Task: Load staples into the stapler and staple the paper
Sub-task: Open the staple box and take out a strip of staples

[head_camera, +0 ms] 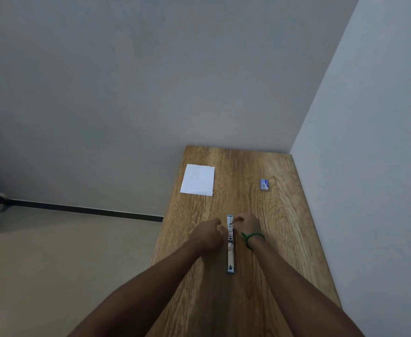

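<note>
A metal stapler (pixel 230 249) lies opened out flat along the wooden table (pixel 260 239), its length running away from me. My left hand (pixel 210 235) presses against its left side near the middle, fingers curled. My right hand (pixel 247 224), with a green band on the wrist, pinches at the stapler's far half; whether it holds staples is too small to tell. A white sheet of paper (pixel 197 180) lies flat at the far left of the table. A small blue staple box (pixel 264 185) rests at the far right.
The table stands in a corner, with grey walls behind it and along its right edge. Its left edge drops to a pale floor. A black bar (pixel 78 210) runs along the wall base on the left.
</note>
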